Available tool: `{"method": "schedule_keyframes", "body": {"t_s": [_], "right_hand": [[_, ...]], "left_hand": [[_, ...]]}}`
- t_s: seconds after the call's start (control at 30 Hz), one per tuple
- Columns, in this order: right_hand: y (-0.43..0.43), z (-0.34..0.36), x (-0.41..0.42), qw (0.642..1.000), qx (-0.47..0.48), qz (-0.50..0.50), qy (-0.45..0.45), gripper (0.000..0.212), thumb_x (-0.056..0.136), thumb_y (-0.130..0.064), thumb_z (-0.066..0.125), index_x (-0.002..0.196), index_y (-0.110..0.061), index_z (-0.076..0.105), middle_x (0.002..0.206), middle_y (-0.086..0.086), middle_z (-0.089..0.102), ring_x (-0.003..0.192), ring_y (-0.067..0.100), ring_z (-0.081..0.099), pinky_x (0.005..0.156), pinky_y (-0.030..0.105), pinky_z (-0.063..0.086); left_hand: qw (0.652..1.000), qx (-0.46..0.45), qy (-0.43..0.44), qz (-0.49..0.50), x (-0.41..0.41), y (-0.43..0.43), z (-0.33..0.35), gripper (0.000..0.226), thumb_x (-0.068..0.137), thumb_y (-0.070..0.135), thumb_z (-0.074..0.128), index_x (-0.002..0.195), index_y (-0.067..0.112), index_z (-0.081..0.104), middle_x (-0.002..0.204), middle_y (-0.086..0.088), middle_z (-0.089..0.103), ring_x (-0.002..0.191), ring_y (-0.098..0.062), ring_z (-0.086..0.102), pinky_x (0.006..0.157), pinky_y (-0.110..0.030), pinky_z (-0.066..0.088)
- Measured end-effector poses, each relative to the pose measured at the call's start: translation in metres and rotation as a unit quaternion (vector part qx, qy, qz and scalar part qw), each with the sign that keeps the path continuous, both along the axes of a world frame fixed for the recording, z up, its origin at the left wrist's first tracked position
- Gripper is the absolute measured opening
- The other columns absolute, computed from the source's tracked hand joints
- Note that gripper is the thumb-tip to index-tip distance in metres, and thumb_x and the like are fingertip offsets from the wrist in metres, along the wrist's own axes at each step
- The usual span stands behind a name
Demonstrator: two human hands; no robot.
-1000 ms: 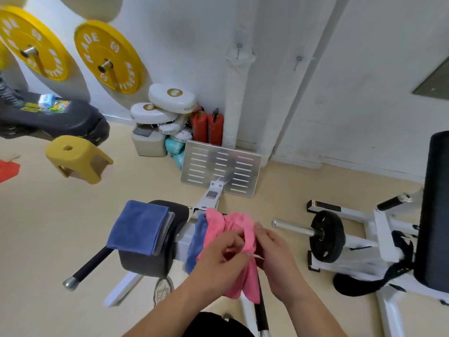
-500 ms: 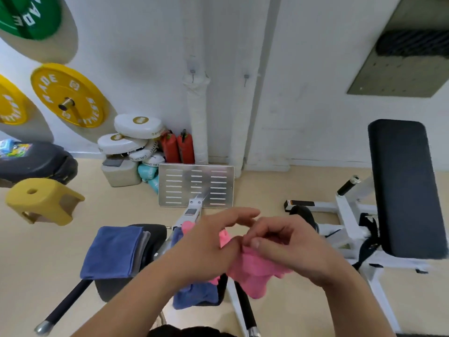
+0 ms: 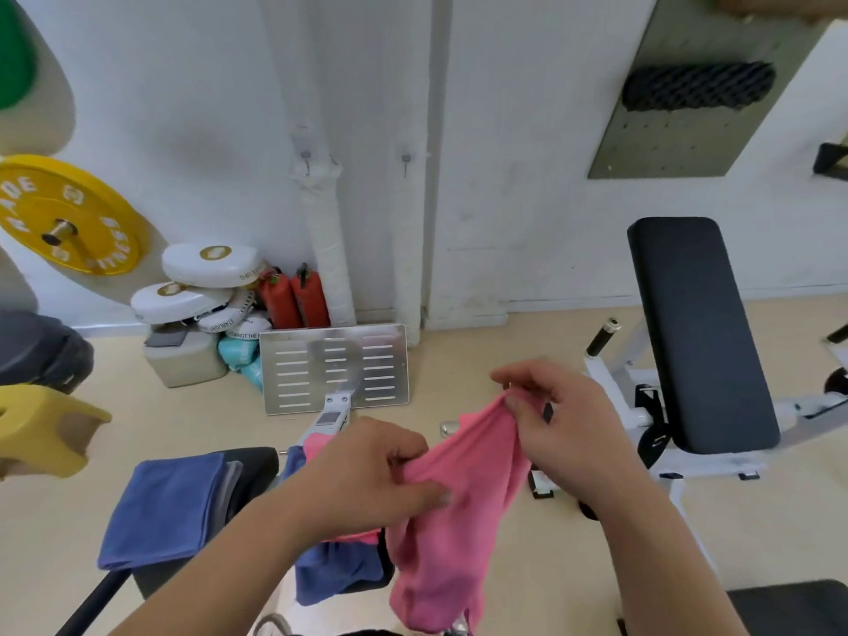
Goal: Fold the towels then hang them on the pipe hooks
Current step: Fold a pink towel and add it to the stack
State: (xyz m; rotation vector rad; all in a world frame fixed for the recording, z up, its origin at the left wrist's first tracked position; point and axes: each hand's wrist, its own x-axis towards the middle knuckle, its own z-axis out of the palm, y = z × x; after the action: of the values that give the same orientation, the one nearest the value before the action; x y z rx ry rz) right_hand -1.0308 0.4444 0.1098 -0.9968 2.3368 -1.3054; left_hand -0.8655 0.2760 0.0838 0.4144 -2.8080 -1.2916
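I hold a pink towel [image 3: 459,507] stretched between both hands in front of me. My left hand [image 3: 371,475] pinches one part of its top edge, and my right hand [image 3: 555,415] pinches another part higher up and to the right. The rest of the cloth hangs down loosely. A folded blue towel [image 3: 165,507] lies over a black roller pad at the lower left. Another blue towel [image 3: 335,571] hangs below my left hand, with a second pink piece [image 3: 316,445] behind it. Two small hooks [image 3: 305,156] [image 3: 405,159] sit on the white wall pipes straight ahead.
A metal foot plate [image 3: 335,367] stands on the floor ahead. A black padded bench [image 3: 697,332] on a white frame is at the right. White pads, red bottles [image 3: 293,298] and a yellow weight plate [image 3: 69,213] are by the left wall. A yellow stool [image 3: 41,429] is at far left.
My hands have drawn apart, spreading the bunched pink towel out between them, with the right hand moving up and right. The view has tilted up toward the wall.
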Motion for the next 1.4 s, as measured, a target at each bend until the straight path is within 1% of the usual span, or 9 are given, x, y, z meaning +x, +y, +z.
{"method": "schedule_keyframes", "body": {"t_s": [0.2,0.3,0.57,0.7,0.8,0.93,1.13,1.27,1.4], "right_hand": [[0.002,-0.052,-0.029,0.989,0.057,-0.136,0.016,0.017,0.098,-0.013,0.055,0.102,-0.025,0.066,0.097,-0.011,0.068,0.098,0.015,0.064,0.084,0.032,0.046],[0.012,-0.049,-0.043,0.977,0.052,-0.207,-0.01,0.011,0.099,-0.021,0.054,0.104,-0.026,0.063,0.092,-0.014,0.065,0.094,0.018,0.063,0.08,0.033,0.044],[0.029,-0.046,-0.058,0.944,0.043,-0.319,-0.072,0.017,0.094,-0.024,0.052,0.103,-0.019,0.066,0.093,0.001,0.069,0.091,0.028,0.064,0.08,0.041,0.05],[0.016,-0.041,-0.035,0.958,0.01,-0.25,-0.141,0.012,0.095,-0.014,0.057,0.089,-0.022,0.064,0.085,0.009,0.071,0.079,0.022,0.064,0.071,0.035,0.049],[-0.006,-0.036,-0.005,0.965,-0.019,-0.115,-0.236,0.016,0.095,-0.015,0.067,0.109,-0.022,0.066,0.086,0.008,0.077,0.077,0.019,0.072,0.076,0.037,0.058],[-0.025,-0.034,0.025,0.964,-0.014,0.102,-0.247,0.032,0.1,-0.013,0.063,0.125,-0.033,0.066,0.095,0.014,0.075,0.089,0.014,0.07,0.084,0.032,0.054],[-0.025,-0.028,0.025,0.974,-0.011,0.076,-0.211,0.013,0.096,-0.015,0.07,0.091,-0.024,0.078,0.088,0.01,0.078,0.083,0.023,0.072,0.085,0.041,0.059],[-0.025,-0.034,0.024,0.978,-0.019,0.039,-0.204,0.014,0.095,-0.014,0.071,0.085,-0.023,0.076,0.081,0.017,0.074,0.073,0.018,0.067,0.078,0.044,0.057],[-0.019,-0.031,0.017,0.976,-0.017,0.04,-0.215,0.014,0.096,-0.013,0.07,0.085,-0.021,0.076,0.079,0.006,0.076,0.072,0.007,0.067,0.073,0.025,0.054]], "left_hand": [[0.995,0.001,-0.09,-0.043,0.006,-0.003,0.009,0.044,0.077,0.042,0.079,0.067,0.01,0.051,0.061,-0.004,0.04,0.057,-0.006,0.036,0.059,-0.029,0.033],[0.988,-0.09,-0.129,-0.002,0.013,-0.02,0.005,0.035,0.072,0.048,0.079,0.068,0.026,0.052,0.063,0.009,0.048,0.059,-0.007,0.044,0.056,-0.023,0.035],[0.956,-0.182,-0.206,0.102,0.024,-0.056,-0.007,0.031,0.07,0.044,0.076,0.067,0.023,0.053,0.07,0.005,0.055,0.064,-0.01,0.049,0.058,-0.027,0.039],[0.981,-0.056,-0.126,0.138,0.019,-0.039,0.002,0.039,0.074,0.046,0.083,0.063,0.023,0.053,0.058,0.01,0.049,0.054,-0.003,0.043,0.054,-0.02,0.035],[0.987,0.039,-0.055,0.144,-0.001,-0.009,0.013,0.025,0.078,0.038,0.084,0.073,0.024,0.063,0.063,0.01,0.06,0.057,0.001,0.052,0.054,-0.014,0.041],[0.984,0.105,0.002,0.145,-0.015,0.018,0.019,0.009,0.086,0.023,0.073,0.093,0.027,0.073,0.088,0.01,0.075,0.084,-0.007,0.07,0.079,-0.03,0.06],[0.976,0.195,-0.009,0.095,0.006,0.011,0.027,0.03,0.091,0.013,0.072,0.113,0.032,0.076,0.106,0.007,0.078,0.102,-0.011,0.072,0.089,-0.027,0.058],[0.957,0.216,-0.015,0.191,0.018,0.001,0.022,0.018,0.083,0.017,0.083,0.098,0.024,0.079,0.086,0.001,0.078,0.077,-0.015,0.071,0.073,-0.03,0.059],[0.921,0.322,-0.031,0.219,0.035,-0.014,0.016,0.016,0.082,0.024,0.085,0.081,0.013,0.072,0.071,-0.012,0.064,0.061,-0.021,0.059,0.058,-0.029,0.052]]}}
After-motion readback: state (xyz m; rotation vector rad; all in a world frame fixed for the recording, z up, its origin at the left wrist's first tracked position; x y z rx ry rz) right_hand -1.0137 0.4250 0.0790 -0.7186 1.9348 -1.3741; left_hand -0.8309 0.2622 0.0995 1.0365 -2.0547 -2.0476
